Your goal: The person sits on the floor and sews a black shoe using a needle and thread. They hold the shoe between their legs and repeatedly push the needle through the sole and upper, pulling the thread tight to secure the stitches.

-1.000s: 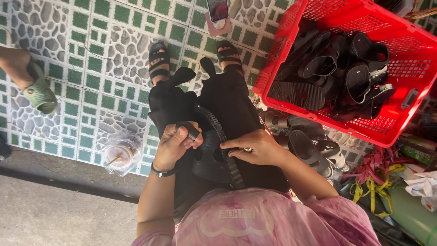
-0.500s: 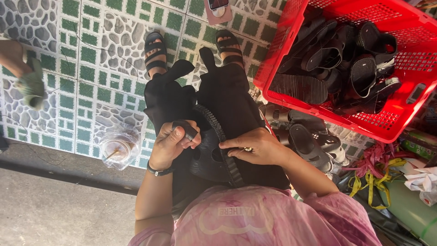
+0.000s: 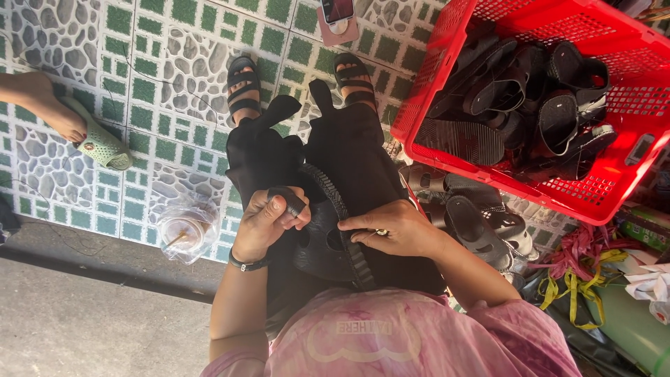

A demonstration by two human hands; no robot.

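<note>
The tiled floor (image 3: 174, 70), green squares with pebble patches, fills the upper left; at 7 o'clock it ends at a step down to bare grey pavement (image 3: 91, 321).

At 2 o'clock stands a red plastic crate (image 3: 628, 174), full of black sandals, tilted toward the person, probably so that the pieces are easy to reach. Its near rim comes close to the right knee, so on that side there is little room.

More loose sandals (image 3: 481, 223) lie on the floor at 3 o'clock, between crate and leg.

The person sits, legs in black trousers, and uses the lap as support. On it lies the black sandal sole (image 3: 324, 241), near the picture's middle, held flat so that both hands can work from above.

The left hand (image 3: 265, 220) is clenched around a black strap piece (image 3: 287, 199) at the sole's 10 o'clock edge. The right hand (image 3: 391, 227) rests on the sole's right edge; its fingers (image 3: 352, 223) are pinching the ribbed rim.

At 8 o'clock a plastic cup in a bag (image 3: 183, 234) stands just beside the left wrist, near the floor edge; a wide elbow move could touch it.

At 9 o'clock another person's foot in a green slipper (image 3: 98, 143) is well apart. A phone (image 3: 337, 17) lies at 12 o'clock.
</note>
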